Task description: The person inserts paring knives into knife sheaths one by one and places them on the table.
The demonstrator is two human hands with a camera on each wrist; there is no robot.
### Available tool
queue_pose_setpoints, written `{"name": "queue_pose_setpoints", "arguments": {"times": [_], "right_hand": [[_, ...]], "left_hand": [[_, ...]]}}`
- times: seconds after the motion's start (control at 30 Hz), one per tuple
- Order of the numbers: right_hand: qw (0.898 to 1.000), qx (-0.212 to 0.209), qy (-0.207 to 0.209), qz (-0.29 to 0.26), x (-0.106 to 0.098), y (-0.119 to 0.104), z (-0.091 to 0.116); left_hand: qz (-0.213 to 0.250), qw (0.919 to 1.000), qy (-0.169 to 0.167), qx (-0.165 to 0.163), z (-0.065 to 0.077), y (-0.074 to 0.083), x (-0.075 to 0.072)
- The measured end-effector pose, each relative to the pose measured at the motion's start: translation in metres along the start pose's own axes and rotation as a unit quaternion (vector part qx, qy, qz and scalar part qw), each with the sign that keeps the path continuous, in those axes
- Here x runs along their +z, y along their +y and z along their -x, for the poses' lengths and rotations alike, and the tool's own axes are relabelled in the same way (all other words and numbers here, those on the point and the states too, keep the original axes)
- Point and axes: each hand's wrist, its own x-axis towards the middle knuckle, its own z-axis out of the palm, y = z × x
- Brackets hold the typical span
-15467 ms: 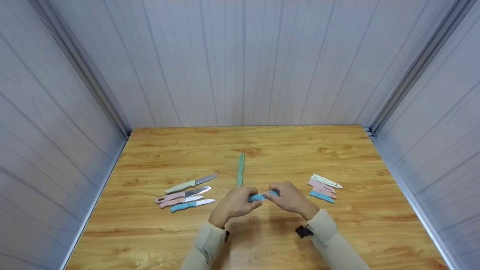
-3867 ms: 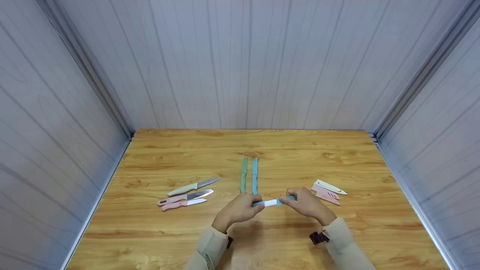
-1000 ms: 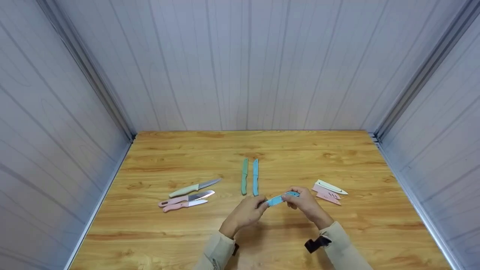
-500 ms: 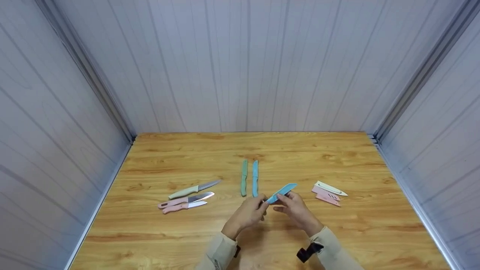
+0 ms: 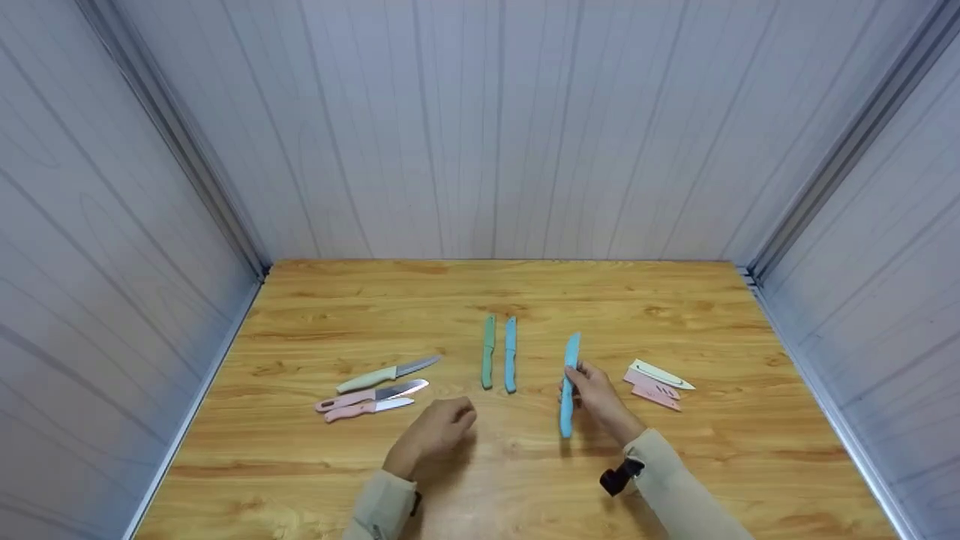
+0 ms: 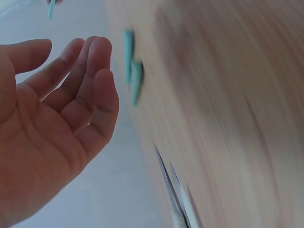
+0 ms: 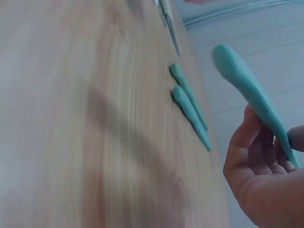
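Note:
My right hand (image 5: 601,397) pinches a light blue sheathed knife (image 5: 568,409) between thumb and fingers, above the table. Its blade cover points away from me and the handle hangs toward me. In the right wrist view the thick handle end (image 7: 232,66) juts out beyond the fingers. My left hand (image 5: 437,433) is off the knife, with loosely bent fingers; the left wrist view shows its palm (image 6: 42,133) holding nothing. Between the hands and farther back lie a green sheathed knife (image 5: 488,352) and a blue sheathed knife (image 5: 511,354), side by side.
On the left lie three bare knives: a cream-handled knife (image 5: 375,378), a mauve-pink knife (image 5: 360,397) and a pink-handled knife (image 5: 352,411). At right a white blade cover (image 5: 660,373) overlaps two pink covers (image 5: 654,394). Pale panels (image 5: 487,135) wall the table.
Since 3.9 s ago, the blue cover has gone fully over the blade. In the last half second, my left hand has let go and moved left; my right hand has turned the knife lengthwise.

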Motion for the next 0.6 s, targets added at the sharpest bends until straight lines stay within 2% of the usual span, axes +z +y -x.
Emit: {"name": "queue_pose_setpoints", "arguments": {"times": [0.13, 0.37, 0.5, 0.6], "right_hand": [[0.999, 0.023, 0.002, 0.04, -0.004, -0.002, -0.015], [0.992, 0.055, -0.009, 0.111, -0.009, -0.002, -0.042], [0.99, 0.079, -0.013, 0.119, -0.007, 0.0, -0.058], [0.987, 0.078, -0.02, 0.137, -0.003, 0.003, -0.069]], "left_hand": [[-0.014, 0.9998, 0.011, -0.011, 0.014, -0.014, -0.015], [-0.016, 0.9986, 0.025, -0.043, 0.031, -0.029, -0.028], [-0.01, 0.9986, 0.035, -0.038, 0.039, -0.037, -0.031], [-0.015, 0.998, 0.052, -0.033, 0.044, -0.041, -0.032]]}}
